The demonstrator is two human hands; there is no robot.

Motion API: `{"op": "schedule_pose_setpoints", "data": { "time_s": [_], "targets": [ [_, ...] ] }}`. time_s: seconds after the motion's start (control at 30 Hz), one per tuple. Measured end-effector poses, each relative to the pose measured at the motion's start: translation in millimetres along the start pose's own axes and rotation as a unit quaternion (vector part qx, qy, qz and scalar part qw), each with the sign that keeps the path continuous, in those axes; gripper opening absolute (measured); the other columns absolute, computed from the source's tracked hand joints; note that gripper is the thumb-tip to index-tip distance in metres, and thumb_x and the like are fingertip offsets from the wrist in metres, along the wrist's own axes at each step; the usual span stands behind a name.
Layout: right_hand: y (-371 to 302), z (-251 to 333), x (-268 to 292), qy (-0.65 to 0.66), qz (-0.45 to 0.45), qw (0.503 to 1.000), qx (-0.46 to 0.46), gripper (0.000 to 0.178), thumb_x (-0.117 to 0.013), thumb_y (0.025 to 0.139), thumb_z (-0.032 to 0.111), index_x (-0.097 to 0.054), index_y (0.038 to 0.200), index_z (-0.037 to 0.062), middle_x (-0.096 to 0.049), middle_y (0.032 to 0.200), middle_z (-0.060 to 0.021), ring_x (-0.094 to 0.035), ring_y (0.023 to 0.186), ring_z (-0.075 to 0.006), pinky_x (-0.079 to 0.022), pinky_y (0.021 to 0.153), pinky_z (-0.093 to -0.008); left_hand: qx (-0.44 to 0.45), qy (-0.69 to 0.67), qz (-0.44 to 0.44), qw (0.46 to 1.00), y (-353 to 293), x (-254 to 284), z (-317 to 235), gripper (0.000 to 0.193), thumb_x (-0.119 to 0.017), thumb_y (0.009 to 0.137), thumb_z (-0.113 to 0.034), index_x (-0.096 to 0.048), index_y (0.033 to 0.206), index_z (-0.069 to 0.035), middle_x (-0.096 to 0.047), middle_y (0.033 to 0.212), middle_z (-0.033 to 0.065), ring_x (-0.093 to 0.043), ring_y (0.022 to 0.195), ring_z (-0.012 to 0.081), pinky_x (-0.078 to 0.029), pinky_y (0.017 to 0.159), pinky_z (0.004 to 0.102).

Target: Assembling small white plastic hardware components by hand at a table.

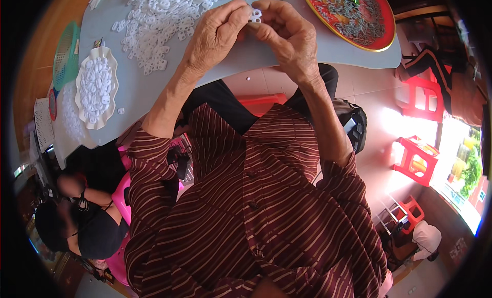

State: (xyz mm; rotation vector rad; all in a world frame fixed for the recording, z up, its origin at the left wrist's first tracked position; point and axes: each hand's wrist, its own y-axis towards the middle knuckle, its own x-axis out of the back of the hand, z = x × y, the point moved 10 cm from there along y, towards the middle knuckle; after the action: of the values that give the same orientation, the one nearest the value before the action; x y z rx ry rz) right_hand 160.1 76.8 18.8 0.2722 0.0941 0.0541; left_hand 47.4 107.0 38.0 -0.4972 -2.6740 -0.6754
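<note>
The white plastic piece [255, 16], with holes in it, is held up over the near edge of the table, between the fingertips of 2 hands; take it as the hub of the clock. At 8 o'clock, close in, the left hand [218, 34] pinches it with thumb and curled forefinger. At 4 o'clock the right hand [291, 39] grips it too, thumb tip below and forefinger above; I cannot tell whether its other fingers hide anything.

The step in hand looks like fine fingertip work on this 1 piece. The next move seems to call for a steady left pinch while the right fingers adjust, since they cover much of the piece.

At 9 o'clock a heap of similar white parts [148, 31] overlaps in a tangle on the grey table [138, 88]. At 3 o'clock stands a red tray [388, 34] with a gold rim, full of small metal parts [359, 24]. At 8 o'clock, farther out, a scalloped white dish [115, 75] holds more white pieces [96, 88]; the left forearm lies across the straight path there. Just beside that dish sits 1 loose piece [121, 111].
</note>
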Motion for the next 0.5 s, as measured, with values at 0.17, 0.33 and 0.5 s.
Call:
{"op": "schedule_pose_setpoints", "data": {
  "time_s": [0.17,0.33,0.5],
  "targets": [
    [-1.7,-0.4,-4.4,0.013,0.011,1.000,0.017,0.033,-0.066,0.080,0.001,-0.053,0.110,-0.0016,-0.061,0.086,-0.0051,-0.063,0.079,-0.0106,-0.050,0.070,-0.0219,0.040,-0.019,0.001,0.999,-3.4,-0.2,8.3,0.029,-0.051,0.093,-0.028,-0.056,0.097,0.000,-0.050,0.067,0.0036,-0.044,0.061,0.0114,-0.040,0.057,0.0266],
    [-2.2,-0.1,-4.8,-0.004,0.009,1.000,0.012,0.032,-0.066,0.079,0.000,-0.053,0.108,-0.0014,-0.062,0.083,-0.0051,-0.063,0.077,-0.0097,-0.050,0.069,-0.0215,0.078,-0.002,0.055,0.995,-3.9,-5.1,12.1,0.033,-0.053,0.092,-0.029,-0.058,0.100,0.002,-0.055,0.071,0.0034,-0.047,0.065,0.0118,-0.041,0.061,0.0260],
    [-2.1,3.5,-3.6,-0.048,-0.009,0.998,0.036,0.031,-0.068,0.077,0.001,-0.055,0.106,-0.0004,-0.063,0.079,-0.0048,-0.062,0.071,-0.0083,-0.050,0.065,-0.0216,0.035,-0.025,0.019,0.999,-3.0,-3.9,7.0,0.031,-0.048,0.094,-0.031,-0.055,0.087,-0.002,-0.041,0.060,0.0022,-0.039,0.056,0.0108,-0.036,0.052,0.0263]
  ]
}}
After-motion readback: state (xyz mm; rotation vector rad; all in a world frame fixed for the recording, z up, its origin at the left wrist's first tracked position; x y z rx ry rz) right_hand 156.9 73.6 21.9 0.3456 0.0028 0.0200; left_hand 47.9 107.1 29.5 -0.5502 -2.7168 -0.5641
